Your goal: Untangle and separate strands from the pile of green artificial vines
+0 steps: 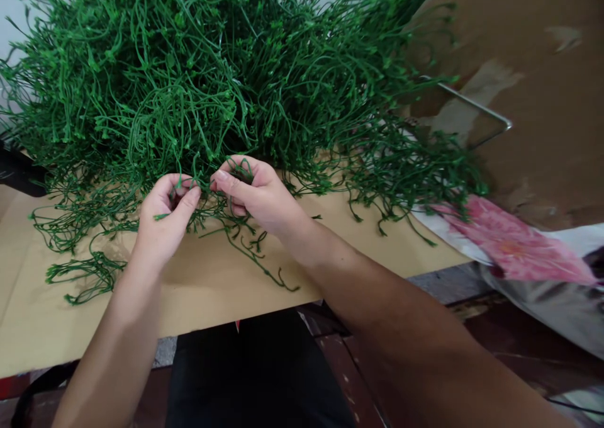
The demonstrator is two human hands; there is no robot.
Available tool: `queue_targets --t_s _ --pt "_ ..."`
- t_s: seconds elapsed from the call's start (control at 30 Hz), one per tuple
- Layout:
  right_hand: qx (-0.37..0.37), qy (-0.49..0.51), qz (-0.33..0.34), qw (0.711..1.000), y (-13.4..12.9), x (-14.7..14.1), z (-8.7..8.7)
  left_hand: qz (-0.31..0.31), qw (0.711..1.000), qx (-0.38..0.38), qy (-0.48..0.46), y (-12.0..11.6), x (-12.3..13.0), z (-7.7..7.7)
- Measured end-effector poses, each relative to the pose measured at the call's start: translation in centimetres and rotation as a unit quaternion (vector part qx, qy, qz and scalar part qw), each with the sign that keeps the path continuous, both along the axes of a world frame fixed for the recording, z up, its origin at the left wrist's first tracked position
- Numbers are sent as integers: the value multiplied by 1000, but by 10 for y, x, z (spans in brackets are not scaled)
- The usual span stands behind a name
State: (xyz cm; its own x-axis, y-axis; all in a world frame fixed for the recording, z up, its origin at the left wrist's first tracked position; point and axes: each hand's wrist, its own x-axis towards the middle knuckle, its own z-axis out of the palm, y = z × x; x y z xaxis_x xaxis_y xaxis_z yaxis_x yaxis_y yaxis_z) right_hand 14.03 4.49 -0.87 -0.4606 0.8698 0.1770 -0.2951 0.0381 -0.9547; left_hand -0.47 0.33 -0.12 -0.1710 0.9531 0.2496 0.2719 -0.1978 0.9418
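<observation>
Now left hand (160, 231) and right hand (257, 194), close but apart, pinch green stems (161, 216), pile (189, 101) at twelve o'clock, probably separating them, contact half-hidden, the next move calling for a gentle pull.

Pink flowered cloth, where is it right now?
In the head view, the pink flowered cloth lies at right, beside the green strands and below the brown cardboard.

The stems (184, 69) look like plastic, with a faint gloss. The surface (202, 296) appears smooth and matt, like paper or board. The brown panel (547, 113) resembles matt cardboard, the bent rod (476, 106) shiny metal, the flowered cloth (516, 245) matt fabric.
</observation>
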Motion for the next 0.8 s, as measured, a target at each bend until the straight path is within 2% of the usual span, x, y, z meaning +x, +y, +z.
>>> queue_targets --t_s 0.27,0.33,0.47,0.53,0.7,0.8 --pt "-11 43 -10 999 1 -1 -1 125 990 63 16 -1 0 -2" --pt "-13 50 -7 999 1 -1 -2 106 993 35 26 -2 0 -1" --pt "7 37 -1 999 0 -3 -4 -31 997 -49 57 -4 1 2" --pt "36 23 -4 999 -2 -4 -4 -69 994 -58 62 -5 1 4" --pt "76 -21 12 997 -6 -6 1 -67 993 -35 87 -6 2 5" --pt "82 -55 47 994 -3 -3 1 -63 989 -29 129 -7 1 4"
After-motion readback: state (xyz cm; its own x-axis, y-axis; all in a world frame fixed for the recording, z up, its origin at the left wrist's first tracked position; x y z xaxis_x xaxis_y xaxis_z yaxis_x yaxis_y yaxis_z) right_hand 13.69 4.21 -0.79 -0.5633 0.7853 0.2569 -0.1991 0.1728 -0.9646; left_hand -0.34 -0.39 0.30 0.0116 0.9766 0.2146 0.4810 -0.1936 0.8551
